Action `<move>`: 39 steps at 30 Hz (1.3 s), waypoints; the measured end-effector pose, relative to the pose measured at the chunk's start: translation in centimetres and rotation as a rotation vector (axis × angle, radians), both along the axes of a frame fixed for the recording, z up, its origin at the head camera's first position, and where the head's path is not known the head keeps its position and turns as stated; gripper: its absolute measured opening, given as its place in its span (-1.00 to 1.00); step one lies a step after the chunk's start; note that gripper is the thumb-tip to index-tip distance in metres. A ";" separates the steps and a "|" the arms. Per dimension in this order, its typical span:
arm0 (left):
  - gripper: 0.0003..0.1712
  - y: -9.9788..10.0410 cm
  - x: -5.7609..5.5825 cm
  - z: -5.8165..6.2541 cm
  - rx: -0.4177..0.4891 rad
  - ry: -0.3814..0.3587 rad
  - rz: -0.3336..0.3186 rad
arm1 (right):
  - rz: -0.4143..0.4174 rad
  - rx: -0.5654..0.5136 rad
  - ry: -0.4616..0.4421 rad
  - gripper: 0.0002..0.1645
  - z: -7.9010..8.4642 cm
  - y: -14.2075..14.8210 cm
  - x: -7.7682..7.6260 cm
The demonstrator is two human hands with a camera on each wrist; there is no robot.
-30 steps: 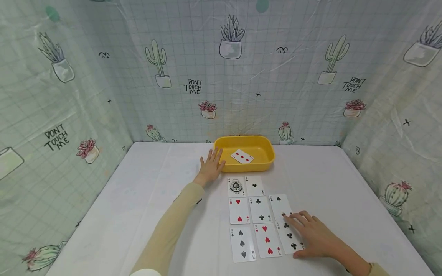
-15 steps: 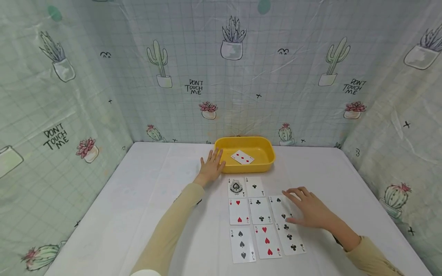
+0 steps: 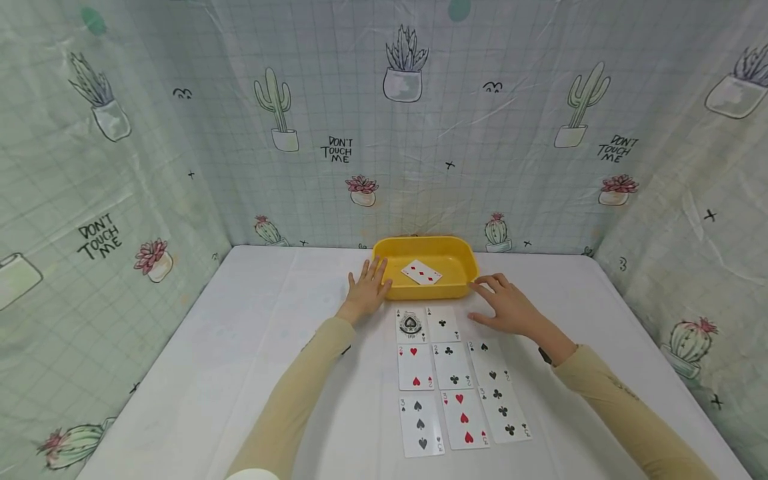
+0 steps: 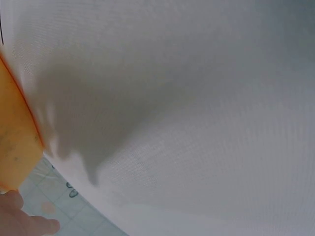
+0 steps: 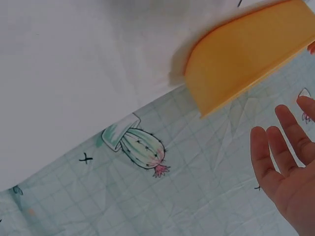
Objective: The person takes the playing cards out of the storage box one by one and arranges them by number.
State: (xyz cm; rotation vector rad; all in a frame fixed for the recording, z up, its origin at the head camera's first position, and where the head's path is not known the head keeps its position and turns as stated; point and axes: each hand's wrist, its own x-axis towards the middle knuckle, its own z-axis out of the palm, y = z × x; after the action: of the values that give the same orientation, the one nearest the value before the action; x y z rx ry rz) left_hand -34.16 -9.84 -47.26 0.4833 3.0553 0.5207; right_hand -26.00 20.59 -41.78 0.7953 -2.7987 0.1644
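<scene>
A yellow tray stands at the back of the white table, with one red diamonds playing card lying face up in it. My left hand rests at the tray's left end, its spread fingers over the rim. At the tray's front right corner is my right hand, holding nothing, fingers spread and thumb apart. In front of the tray lie face-up cards in rows: the ace of spades and ace of clubs; the two of hearts, two of clubs and two of spades; then several threes.
The front row is the three of spades, three of hearts and three of clubs, which meets or overlaps the two of spades. A cactus-print sheet walls the white table at the back and sides.
My right hand has moved from the three of clubs, up past the two of spades, to the tray's front right corner. The left hand and the cards have stayed in place.
</scene>
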 end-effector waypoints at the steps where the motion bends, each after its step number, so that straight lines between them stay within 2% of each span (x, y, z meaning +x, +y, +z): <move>1: -0.34 0.0 0.0 0.0 -0.002 0.001 0.000 | -0.004 -0.002 0.001 -0.25 0.1 -0.3 -0.4; 16: -0.34 -0.1 0.0 0.1 0.005 0.014 -0.001 | -0.036 0.007 -0.012 -0.31 0.8 -2.8 -5.5; 25: -0.34 -0.2 0.0 0.0 0.014 0.021 -0.009 | 0.003 0.016 0.028 -0.34 0.4 -4.7 -8.5; 29: -0.35 -0.2 -0.1 0.0 0.015 0.032 -0.011 | 0.017 0.008 -0.022 -0.33 0.1 -5.6 -9.8; 32: -0.35 -0.2 -0.1 -0.1 0.019 0.026 -0.015 | 0.014 0.044 -0.068 -0.32 -0.3 -6.1 -10.6; 39: -0.34 -0.2 0.0 -0.2 0.008 0.019 -0.007 | -0.011 0.074 -0.145 -0.33 -1.1 -6.6 -11.7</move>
State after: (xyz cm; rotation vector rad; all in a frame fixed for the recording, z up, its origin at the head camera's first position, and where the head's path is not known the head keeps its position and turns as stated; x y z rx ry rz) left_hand -34.19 -10.00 -47.48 0.5015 3.0694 0.5321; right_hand -37.75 14.04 -42.89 0.8148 -2.9606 0.1213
